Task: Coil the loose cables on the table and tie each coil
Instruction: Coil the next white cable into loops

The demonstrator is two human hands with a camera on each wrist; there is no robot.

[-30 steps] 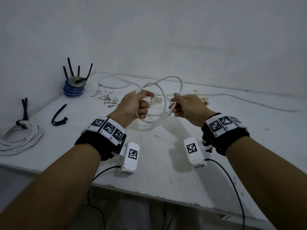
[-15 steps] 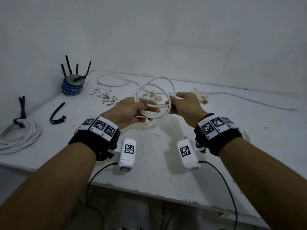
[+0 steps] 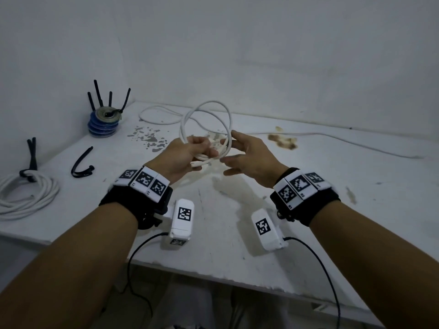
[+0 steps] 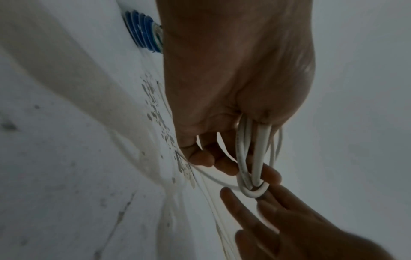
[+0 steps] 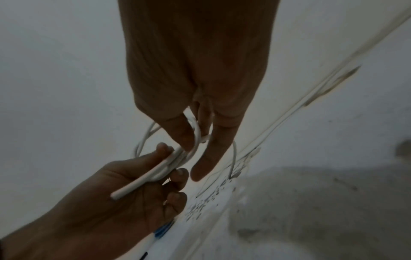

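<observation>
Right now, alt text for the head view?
Above a white table, the left hand grips a half-coiled white cable; the open right hand touches its loops. A tied coil and a loose black tie lie at left.

The white cable (image 3: pixel 206 129) in my grip looks like smooth, slightly glossy plastic; my table (image 3: pixel 237 222) is matt white, scuffed, its paint flaked at far left.

No readable text shows; the wristbands (image 3: pixel 145 184) carry only square marker codes.

Blue tape rolls (image 3: pixel 103 124) stacked at table (image 3: pixel 213 233) corner.
</observation>
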